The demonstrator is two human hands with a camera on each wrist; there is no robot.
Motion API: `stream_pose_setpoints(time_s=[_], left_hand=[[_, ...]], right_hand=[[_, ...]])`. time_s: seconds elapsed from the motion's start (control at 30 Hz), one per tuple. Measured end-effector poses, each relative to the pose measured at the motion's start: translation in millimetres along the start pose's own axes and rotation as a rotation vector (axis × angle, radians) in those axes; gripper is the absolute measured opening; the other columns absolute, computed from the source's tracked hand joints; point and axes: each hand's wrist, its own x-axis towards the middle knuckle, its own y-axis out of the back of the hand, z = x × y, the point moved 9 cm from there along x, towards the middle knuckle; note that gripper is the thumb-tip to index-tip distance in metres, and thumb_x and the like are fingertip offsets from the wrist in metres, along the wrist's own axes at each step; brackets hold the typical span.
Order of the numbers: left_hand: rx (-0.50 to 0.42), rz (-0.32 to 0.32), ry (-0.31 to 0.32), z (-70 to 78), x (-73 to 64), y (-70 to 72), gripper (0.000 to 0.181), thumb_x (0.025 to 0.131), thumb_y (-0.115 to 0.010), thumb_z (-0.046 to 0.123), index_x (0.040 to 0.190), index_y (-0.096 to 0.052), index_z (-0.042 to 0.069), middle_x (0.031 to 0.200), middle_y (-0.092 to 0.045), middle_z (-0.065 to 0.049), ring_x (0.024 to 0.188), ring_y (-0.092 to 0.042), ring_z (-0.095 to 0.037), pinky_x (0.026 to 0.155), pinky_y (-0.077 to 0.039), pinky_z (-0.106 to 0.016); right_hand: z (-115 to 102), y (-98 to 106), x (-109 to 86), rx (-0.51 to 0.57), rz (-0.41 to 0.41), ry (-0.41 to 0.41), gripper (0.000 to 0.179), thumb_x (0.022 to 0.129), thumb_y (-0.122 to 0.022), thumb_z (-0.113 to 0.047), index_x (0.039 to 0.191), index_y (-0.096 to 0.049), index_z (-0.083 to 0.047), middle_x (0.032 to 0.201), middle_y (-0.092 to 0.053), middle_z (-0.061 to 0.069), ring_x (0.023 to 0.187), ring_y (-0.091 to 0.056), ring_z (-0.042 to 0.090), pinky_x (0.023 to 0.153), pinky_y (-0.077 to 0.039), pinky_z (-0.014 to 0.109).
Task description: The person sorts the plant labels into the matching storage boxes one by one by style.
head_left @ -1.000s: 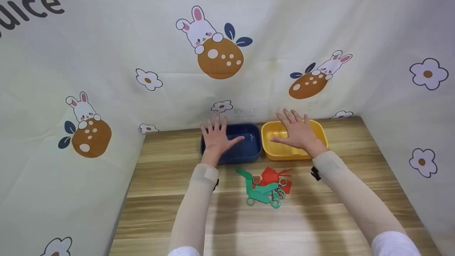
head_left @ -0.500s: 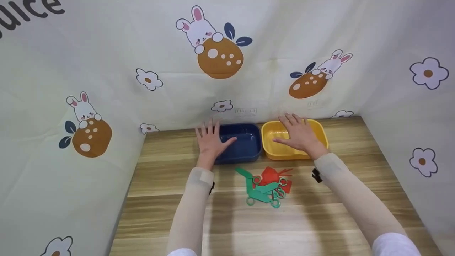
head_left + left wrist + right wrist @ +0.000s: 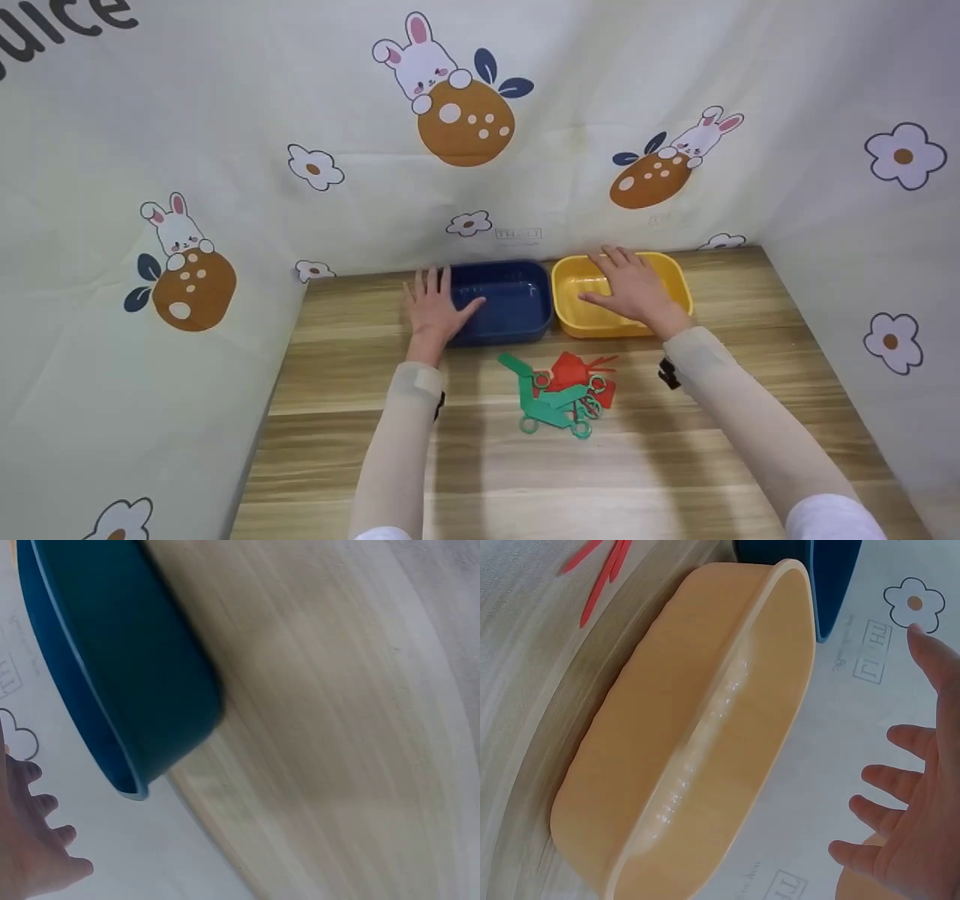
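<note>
My left hand [image 3: 433,307] is spread, held over the left end of a dark blue bin [image 3: 510,337]. In the left wrist view its fingers [image 3: 45,804] are apart from the bin's rim. My right hand [image 3: 634,289], also with fingers spread, hovers over a yellow bin [image 3: 571,319]. The right wrist view shows a gap between that hand [image 3: 911,802] and the bin wall [image 3: 645,712]. Neither hand holds anything. In front of the bins lies a pile of flat green pieces [image 3: 546,412] with rings, overlapping red pieces [image 3: 570,373].
The two bins stand side by side against a back wall of printed cloth [image 3: 555,187]. Cloth walls also enclose the wooden table [image 3: 337,450] at left and right. Thin red strips [image 3: 604,581] lie near the yellow bin in the right wrist view.
My left hand has moved leftward and slightly nearer to me, uncovering more of the blue bin. My right hand has shifted slightly toward me. Bins and pile stay put.
</note>
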Motion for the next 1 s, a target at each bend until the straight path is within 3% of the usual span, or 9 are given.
stream_pose_setpoints(time_s=[0.37,0.83,1.0], left_hand=[[-0.005,-0.005,0.011,-13.4,3.0,-23.6,0.102,0.086,-0.033,0.084,0.162,-0.010,0.019,0.170,-0.004,-0.008,0.157,-0.009,-0.033,0.125,-0.007,-0.059],[-0.095,0.054,-0.072,-13.6,4.2,-26.8,0.095,0.091,-0.037,0.077,0.160,-0.021,0.014,0.169,-0.012,-0.011,0.156,-0.012,-0.033,0.125,-0.005,-0.058],[-0.098,0.038,-0.072,-14.9,2.2,-31.4,0.095,0.091,-0.035,0.077,0.160,-0.019,0.014,0.169,-0.009,-0.010,0.157,-0.010,-0.032,0.125,-0.008,-0.057]], right_hand=[[-3.4,-6.4,-0.8,0.022,-0.024,0.004,0.087,0.092,-0.054,-0.065,0.156,-0.032,-0.011,0.160,-0.031,0.020,0.146,-0.031,0.044,0.119,-0.026,0.061],[-19.5,-5.0,-7.3,0.054,-0.013,0.031,0.082,0.092,-0.061,-0.055,0.154,-0.035,-0.007,0.157,-0.037,0.022,0.144,-0.036,0.045,0.119,-0.029,0.057],[-27.7,-4.0,-10.2,0.072,0.013,0.060,0.080,0.092,-0.065,-0.051,0.152,-0.038,-0.005,0.154,-0.042,0.023,0.141,-0.039,0.044,0.118,-0.032,0.056]])
